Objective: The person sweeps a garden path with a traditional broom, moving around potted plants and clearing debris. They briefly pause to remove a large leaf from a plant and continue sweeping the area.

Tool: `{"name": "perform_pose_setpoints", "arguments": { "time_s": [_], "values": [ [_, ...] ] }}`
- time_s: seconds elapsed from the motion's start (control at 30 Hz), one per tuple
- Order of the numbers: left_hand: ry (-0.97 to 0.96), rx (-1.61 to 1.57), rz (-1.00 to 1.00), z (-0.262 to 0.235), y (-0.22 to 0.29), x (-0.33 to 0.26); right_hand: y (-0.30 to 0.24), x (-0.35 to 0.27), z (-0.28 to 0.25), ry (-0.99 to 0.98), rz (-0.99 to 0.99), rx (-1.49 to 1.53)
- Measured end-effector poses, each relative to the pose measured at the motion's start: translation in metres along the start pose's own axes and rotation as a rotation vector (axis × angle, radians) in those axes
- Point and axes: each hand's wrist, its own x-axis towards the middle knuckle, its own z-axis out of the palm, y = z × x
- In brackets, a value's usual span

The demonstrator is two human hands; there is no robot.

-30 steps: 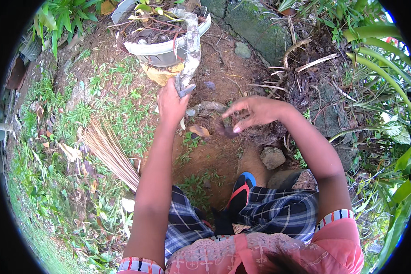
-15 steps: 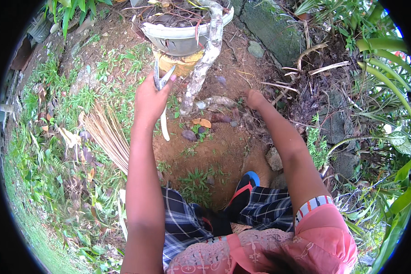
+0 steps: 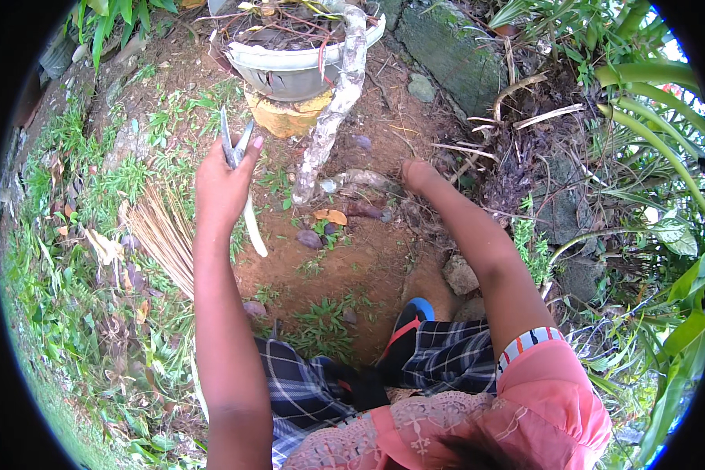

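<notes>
My left hand (image 3: pixel 222 186) is wrapped round a pair of pruning shears (image 3: pixel 233 146). Their two metal blades point away from me and stand apart, and a pale curved handle (image 3: pixel 254 229) hangs out below my palm. Farther right, my right hand (image 3: pixel 420 175) is closed and low over the soil, beside the end of a short piece of branch (image 3: pixel 362 178). Its fingers are turned away, so what they hold, if anything, is hidden. A thin twig (image 3: pixel 402 139) lies just beyond that hand. Between my hands leans a thick, pale-barked stem (image 3: pixel 330 117).
A white plant pot (image 3: pixel 288 69) sits on a yellowish block (image 3: pixel 286 116) ahead. A bundle of thin sticks (image 3: pixel 161 235) lies by my left forearm. Mossy stone (image 3: pixel 450 56), dry stalks and leafy plants (image 3: pixel 658 149) line the right side. Stones (image 3: pixel 460 274) lie near my foot.
My left hand has moved left and slightly nearer with the shears, away from the leaning stem. The whole view has shifted a little; my right hand stays at about the same spot on the ground.
</notes>
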Motion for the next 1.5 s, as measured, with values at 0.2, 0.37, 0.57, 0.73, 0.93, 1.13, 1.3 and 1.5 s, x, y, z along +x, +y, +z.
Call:
{"name": "perform_pose_setpoints", "arguments": {
  "time_s": [0.2, 0.37, 0.57, 0.73, 0.93, 1.13, 1.3, 1.5],
  "values": [
    [-0.011, -0.023, 0.028, 0.002, -0.002, 0.003, 0.041, -0.022, -0.015, -0.158, 0.209, -0.173],
    [-0.003, -0.024, 0.085, 0.006, -0.006, 0.004, 0.062, -0.017, 0.011, -0.255, 0.357, -0.319],
    [-0.021, -0.036, 0.033, 0.002, -0.005, 0.003, 0.069, -0.008, 0.029, -0.282, 0.397, -0.41],
    [0.007, 0.033, 0.03, -0.001, -0.004, 0.002, 0.055, -0.028, 0.008, -0.169, 0.276, -0.372],
    [-0.011, -0.005, 0.064, -0.002, 0.003, 0.004, -0.004, -0.05, -0.02, -0.15, -0.107, -0.171],
    [0.037, -0.085, 0.057, -0.009, -0.002, 0.005, -0.133, -0.074, 0.026, -0.069, -0.137, 0.047],
    [0.121, -0.063, 0.078, -0.017, -0.014, 0.012, -0.231, -0.124, 0.044, -0.151, -0.741, 0.647],
    [0.162, -0.069, 0.064, -0.028, -0.022, 0.012, -0.226, -0.115, 0.033, 0.294, -0.583, 0.741]
  ]
}}
